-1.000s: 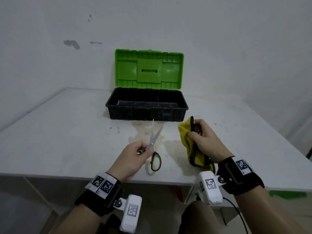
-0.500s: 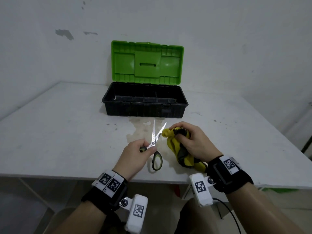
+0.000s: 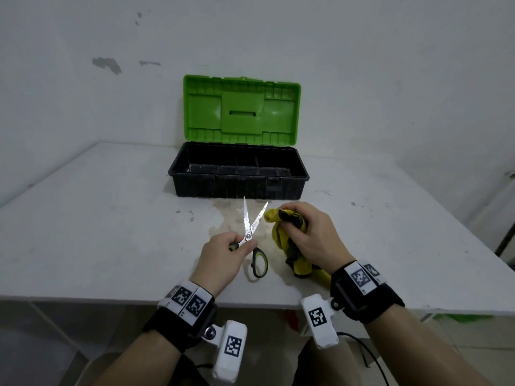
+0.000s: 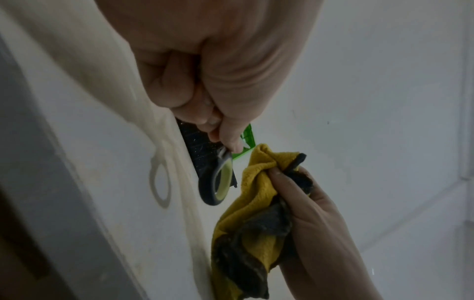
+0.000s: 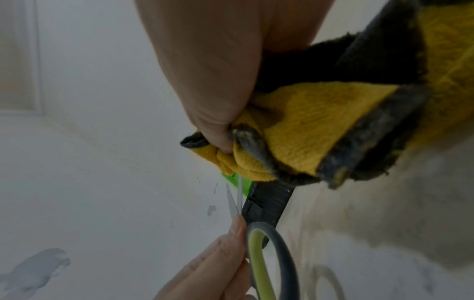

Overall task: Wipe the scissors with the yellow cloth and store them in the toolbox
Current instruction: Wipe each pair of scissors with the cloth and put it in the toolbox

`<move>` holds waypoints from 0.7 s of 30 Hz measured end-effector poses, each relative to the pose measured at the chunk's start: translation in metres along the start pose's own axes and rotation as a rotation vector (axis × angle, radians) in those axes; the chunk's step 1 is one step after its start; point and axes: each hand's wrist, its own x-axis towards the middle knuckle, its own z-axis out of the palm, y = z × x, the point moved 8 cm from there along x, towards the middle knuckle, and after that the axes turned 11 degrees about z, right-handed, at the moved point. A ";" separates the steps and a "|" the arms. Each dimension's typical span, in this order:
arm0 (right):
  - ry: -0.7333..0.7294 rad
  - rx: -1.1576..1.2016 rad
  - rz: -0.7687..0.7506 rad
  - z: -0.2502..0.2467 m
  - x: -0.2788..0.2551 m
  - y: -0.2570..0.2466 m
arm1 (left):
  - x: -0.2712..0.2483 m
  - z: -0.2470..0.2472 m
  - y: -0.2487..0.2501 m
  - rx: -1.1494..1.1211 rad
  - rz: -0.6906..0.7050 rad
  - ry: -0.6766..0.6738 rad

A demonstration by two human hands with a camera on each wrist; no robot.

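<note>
Holding the scissors (image 3: 252, 232) in the left hand (image 3: 223, 260), near the front edge of the counter (image 3: 97, 232), about at its middle. Pinching them close to the pivot, with the fingers (image 3: 248, 245) curled around one handle, which is mostly hidden inside the hand. Leaving the other handle loop, dark with a yellow-green lining, hanging free just above the counter and casting an oval shadow on it. Keeping the two blades spread in a narrow V, tips pointing away toward the toolbox (image 3: 239, 179).

Gripping the yellow cloth (image 3: 281, 235) in the right hand (image 3: 312, 235), just beside the scissors on their right side. Bunching the cloth up, with the fingers (image 4: 284, 182) curled tightly around it, the dark border showing between folds and the lower end hanging down toward the front edge. Holding the top of the cloth very near the right blade tip; whether touching it or not, cannot tell from these views.

Standing behind both hands, toward the far edge of the counter, the toolbox with its black body open and its green lid (image 3: 242, 110) raised upright against the wall (image 3: 390, 79). Showing a pale stain (image 3: 223, 215) on the counter between the toolbox and the hands.
</note>
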 end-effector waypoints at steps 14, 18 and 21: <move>-0.087 -0.272 -0.228 0.023 -0.020 -0.006 | 0.007 0.027 0.025 -0.062 0.050 -0.137; -0.029 -0.327 -0.139 0.010 -0.009 0.003 | 0.004 0.027 0.028 0.007 0.093 -0.147; 0.088 -0.284 0.064 -0.016 0.010 0.025 | 0.000 0.028 0.028 0.035 0.106 -0.171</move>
